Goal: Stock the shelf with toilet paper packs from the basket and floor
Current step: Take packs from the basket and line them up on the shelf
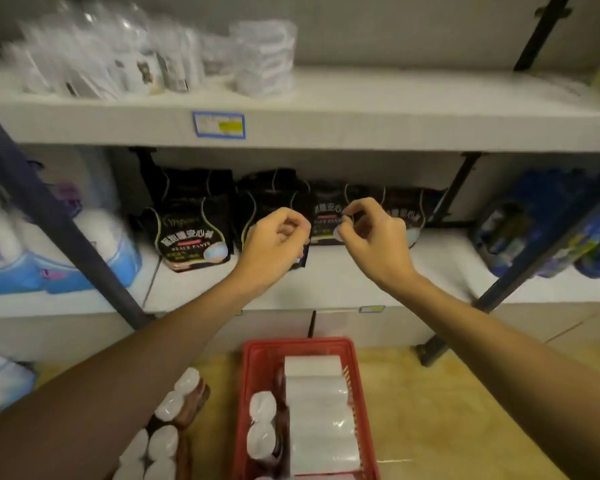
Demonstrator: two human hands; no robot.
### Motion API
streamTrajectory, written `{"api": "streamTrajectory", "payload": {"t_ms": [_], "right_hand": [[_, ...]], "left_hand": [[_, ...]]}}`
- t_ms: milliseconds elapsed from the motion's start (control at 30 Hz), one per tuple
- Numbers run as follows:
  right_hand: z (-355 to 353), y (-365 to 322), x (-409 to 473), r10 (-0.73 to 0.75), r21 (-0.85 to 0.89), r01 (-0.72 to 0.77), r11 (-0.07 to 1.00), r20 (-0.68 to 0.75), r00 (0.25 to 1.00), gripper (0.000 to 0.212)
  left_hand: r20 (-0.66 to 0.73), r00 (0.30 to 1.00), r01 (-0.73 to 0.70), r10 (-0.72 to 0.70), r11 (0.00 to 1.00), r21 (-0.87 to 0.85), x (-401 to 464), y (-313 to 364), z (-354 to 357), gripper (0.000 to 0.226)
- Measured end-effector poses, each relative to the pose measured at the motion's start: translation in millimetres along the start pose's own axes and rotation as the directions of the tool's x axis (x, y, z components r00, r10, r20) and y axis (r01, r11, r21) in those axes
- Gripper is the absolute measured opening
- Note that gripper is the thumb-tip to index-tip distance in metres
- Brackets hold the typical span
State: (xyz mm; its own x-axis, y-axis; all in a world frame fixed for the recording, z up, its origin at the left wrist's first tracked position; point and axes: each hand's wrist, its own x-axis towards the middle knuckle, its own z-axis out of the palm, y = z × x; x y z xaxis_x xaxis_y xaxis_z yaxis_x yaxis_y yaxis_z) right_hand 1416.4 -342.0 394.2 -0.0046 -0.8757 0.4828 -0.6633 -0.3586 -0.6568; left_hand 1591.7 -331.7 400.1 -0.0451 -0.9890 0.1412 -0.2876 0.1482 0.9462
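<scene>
**Hands raised at the lower shelf, packs waiting below**

Both hands hover in front of the black bags on the lower shelf (pixel 326 285). Left hand (pixel 274 242) has its fingers curled loosely inward, and nothing can be seen inside them. Right hand (pixel 371 233) has thumb and forefinger brought together near a black bag; whether they pinch anything cannot be told through the blur.

Going by size: the upper shelf (pixel 361 123) spans the whole view, carrying blurred white packets (pixel 101 64) at its left and a blue-edged label (pixel 219 125) on its front edge. Beneath it the lower shelf holds a row of black bags (pixel 193 233) at centre, big white and blue packs (pixel 49 254) at the left, and dark blue packs (pixel 551 230) at the right.

On the floor stands a red basket (pixel 257 362), just in front of the shelving, with toilet paper packs (pixel 321 420) lying inside. More toilet paper, a floor pack (pixel 167 420), lies just left of the basket, apart from both hands.
</scene>
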Motion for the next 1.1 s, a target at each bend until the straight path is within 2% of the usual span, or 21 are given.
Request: {"api": "streamTrajectory", "payload": {"t_ms": [167,300,433,500,567,667,733,800,933,1033,1100], "right_hand": [[74.7,76.8,-66.6,-0.043,-0.074,0.047,0.996,0.051,0.998,0.013],[137.1,136.5,-128.7,-0.005,-0.152,0.035,0.988,0.198,0.98,0.02],[182.4,184.5,-179.7,0.167,-0.287,-0.039,0.957,0.435,0.885,0.032],[196.6,200.8,-197.7,0.223,-0.354,-0.035,0.935,0.507,0.833,0.039],[208.0,212.8,-214.5,0.271,-0.375,-0.061,0.925,0.537,0.799,0.041],[220.6,226.8,-234.9,0.321,-0.381,-0.113,0.918,0.544,0.775,0.04],[226.7,232.3,-246.1,0.351,-0.383,-0.139,0.913,0.565,0.747,0.039],[231.7,236.4,-256.0,0.37,-0.397,-0.144,0.907,0.583,0.723,0.04],[239.0,243.8,-269.5,0.39,-0.394,-0.168,0.904,0.592,0.705,0.04],[238.8,248.9,-276.9,0.399,-0.386,-0.192,0.902,0.579,0.711,0.04],[236.4,254.1,-280.6,0.402,-0.374,-0.21,0.903,0.569,0.717,0.04]], "left_hand": [[0.033,0.999,0.009,-0.01,1.0,0.028,-21.3,-117.9,35.6,0.008],[0.062,0.995,0.076,-0.079,0.996,0.055,-45.3,-228.8,56.7,0.01],[0.077,0.979,0.181,-0.188,0.979,0.093,-70.1,-319.4,64.3,0.012],[0.077,0.969,0.222,-0.236,0.962,0.159,-78.2,-352.6,64.0,0.003],[0.067,0.954,0.268,-0.292,0.931,0.246,-88.6,-381.6,64.5,0.005],[0.096,0.922,0.325,-0.376,0.883,0.34,-103.8,-408.1,64.3,0.009],[0.159,0.878,0.337,-0.452,0.818,0.467,-111.8,-423.0,62.3,0.016],[0.207,0.831,0.313,-0.517,0.741,0.594,-116.4,-430.2,60.8,0.03],[0.244,0.775,0.247,-0.583,0.635,0.732,-119.9,-427.5,73.7,0.051],[0.216,0.754,0.177,-0.62,0.508,0.843,-118.0,-419.9,90.4,0.065],[0.21,0.752,0.161,-0.624,0.484,0.86,-116.2,-417.8,99.9,0.068]]}}
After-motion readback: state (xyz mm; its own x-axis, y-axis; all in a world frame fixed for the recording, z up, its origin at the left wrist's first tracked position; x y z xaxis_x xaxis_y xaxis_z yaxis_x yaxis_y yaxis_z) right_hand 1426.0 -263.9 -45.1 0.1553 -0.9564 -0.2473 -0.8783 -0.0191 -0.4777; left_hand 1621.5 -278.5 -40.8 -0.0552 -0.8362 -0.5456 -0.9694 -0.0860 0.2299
